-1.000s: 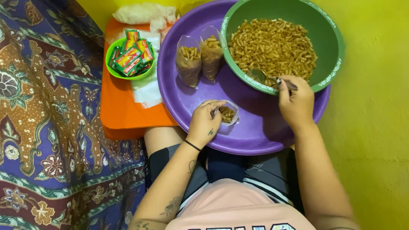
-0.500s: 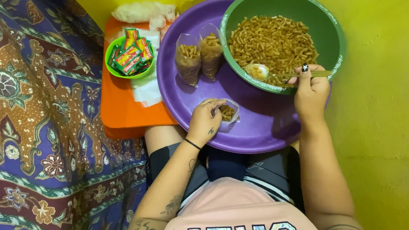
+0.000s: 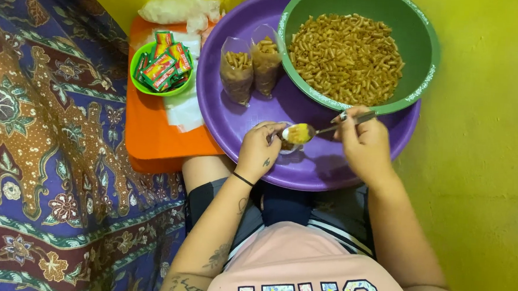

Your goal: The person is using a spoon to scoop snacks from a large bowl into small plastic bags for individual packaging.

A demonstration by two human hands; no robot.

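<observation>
- Patterned cloth (image 3: 46, 152): covers the floor at far left
- Orange tray (image 3: 153, 134): carries a small green bowl (image 3: 139, 80) of wrapped sachets (image 3: 166, 64)
- Purple tray (image 3: 329, 167): rests on the person's lap
- Two filled clear bags (image 3: 251, 68): stand upright on the purple tray, beside the large green basin (image 3: 420, 59) of fried snack sticks (image 3: 346, 55)
- Left hand (image 3: 258, 151): fingers curled around a small clear bag (image 3: 288, 146), holding its mouth open
- Right hand (image 3: 362, 145): fingers closed on a spoon (image 3: 307, 132); loaded bowl sits at the bag mouth
</observation>
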